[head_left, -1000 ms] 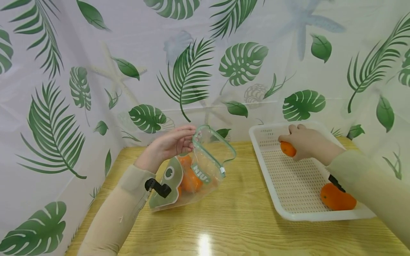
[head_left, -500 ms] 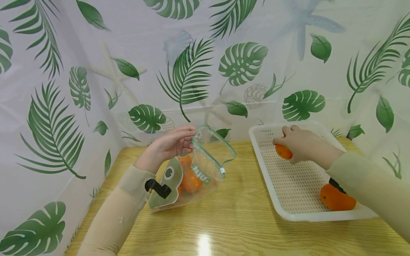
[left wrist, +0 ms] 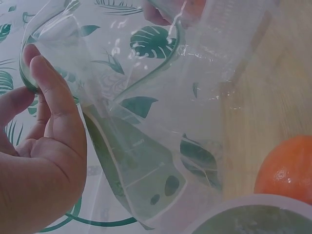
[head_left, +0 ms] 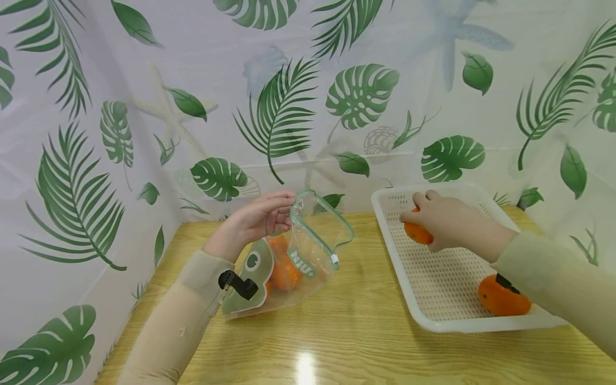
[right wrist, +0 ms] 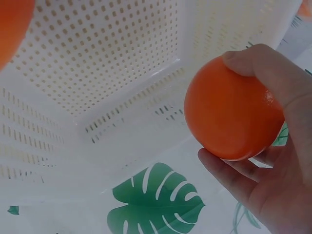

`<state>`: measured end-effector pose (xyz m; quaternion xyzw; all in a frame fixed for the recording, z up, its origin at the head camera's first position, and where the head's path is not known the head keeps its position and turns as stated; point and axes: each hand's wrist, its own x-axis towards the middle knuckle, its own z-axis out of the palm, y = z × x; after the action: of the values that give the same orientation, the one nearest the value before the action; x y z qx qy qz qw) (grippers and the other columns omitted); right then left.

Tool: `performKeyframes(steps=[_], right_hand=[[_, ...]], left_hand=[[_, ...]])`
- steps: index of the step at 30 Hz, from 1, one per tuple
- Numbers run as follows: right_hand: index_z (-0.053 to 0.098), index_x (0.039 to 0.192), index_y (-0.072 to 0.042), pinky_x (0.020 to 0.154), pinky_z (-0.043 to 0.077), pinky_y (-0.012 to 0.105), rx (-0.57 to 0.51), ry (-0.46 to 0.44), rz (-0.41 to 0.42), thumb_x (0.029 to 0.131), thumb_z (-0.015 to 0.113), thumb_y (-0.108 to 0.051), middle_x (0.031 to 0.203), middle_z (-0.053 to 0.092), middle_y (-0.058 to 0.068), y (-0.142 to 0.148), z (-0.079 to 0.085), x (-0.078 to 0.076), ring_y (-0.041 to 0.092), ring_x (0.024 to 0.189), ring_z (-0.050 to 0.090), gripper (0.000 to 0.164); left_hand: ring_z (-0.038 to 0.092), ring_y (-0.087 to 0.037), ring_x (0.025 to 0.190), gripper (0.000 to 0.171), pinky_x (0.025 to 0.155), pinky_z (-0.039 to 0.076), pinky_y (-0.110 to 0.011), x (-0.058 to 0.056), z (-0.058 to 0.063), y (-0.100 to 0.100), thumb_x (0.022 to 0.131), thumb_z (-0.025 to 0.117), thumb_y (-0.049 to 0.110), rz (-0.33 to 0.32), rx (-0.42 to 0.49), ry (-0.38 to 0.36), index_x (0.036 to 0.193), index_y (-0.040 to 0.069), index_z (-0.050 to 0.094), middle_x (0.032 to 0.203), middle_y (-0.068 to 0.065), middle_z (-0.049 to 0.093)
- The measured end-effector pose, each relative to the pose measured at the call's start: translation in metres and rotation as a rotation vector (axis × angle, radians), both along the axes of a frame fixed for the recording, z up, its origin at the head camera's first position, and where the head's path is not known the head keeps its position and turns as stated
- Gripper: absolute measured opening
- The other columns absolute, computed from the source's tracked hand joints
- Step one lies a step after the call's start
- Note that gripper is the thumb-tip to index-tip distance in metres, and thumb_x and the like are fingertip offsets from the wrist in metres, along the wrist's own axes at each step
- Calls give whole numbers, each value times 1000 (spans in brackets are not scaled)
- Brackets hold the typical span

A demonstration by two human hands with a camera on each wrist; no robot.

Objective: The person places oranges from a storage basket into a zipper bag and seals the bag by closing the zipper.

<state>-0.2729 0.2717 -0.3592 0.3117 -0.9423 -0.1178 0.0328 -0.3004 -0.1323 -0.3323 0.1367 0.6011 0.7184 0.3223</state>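
My left hand (head_left: 262, 216) pinches the green-edged rim of a clear zip bag (head_left: 315, 235), whose mouth gapes toward the right. Inside the bag, several oranges (head_left: 287, 271) show through the plastic beside a green printed panel. In the left wrist view, thumb and fingers meet on the bag's edge. Over the far left part of a white plastic basket (head_left: 415, 299), my right hand (head_left: 445, 219) grips an orange (right wrist: 231, 109), with thumb and fingers on opposite sides. Another orange fruit (head_left: 502, 295) sits in the basket's near right corner, partly behind the right wrist.
The basket stands on the right of a wooden table (head_left: 356, 331), its raised rim facing the bag. Bare wood lies between bag and basket. A leaf-patterned cloth (head_left: 289, 107) hangs behind and at the sides.
My right hand has carried its orange left across the basket, toward the basket's left rim. The left hand and the bag stay nearly where they were.
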Motion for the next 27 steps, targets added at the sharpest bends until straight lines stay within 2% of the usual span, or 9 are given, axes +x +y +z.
performKeyframes(steps=[16, 27], right_hand=[[64, 128, -24, 56, 56, 38, -26, 42, 72, 64, 98, -17, 115, 56, 16, -17, 15, 13, 31, 95, 53, 74], [62, 122, -23, 54, 54, 34, -46, 61, 95, 65, 92, -17, 111, 56, 14, -26, 16, 17, 30, 94, 53, 65]], left_hand=[[67, -7, 63, 42, 62, 59, -19, 2, 1, 0, 116, 37, 10, -7, 12, 2, 95, 21, 71, 81, 7, 72], [68, -7, 62, 42, 63, 60, -19, 0, 1, 4, 116, 36, 9, -20, 21, 6, 95, 21, 70, 80, 7, 72]])
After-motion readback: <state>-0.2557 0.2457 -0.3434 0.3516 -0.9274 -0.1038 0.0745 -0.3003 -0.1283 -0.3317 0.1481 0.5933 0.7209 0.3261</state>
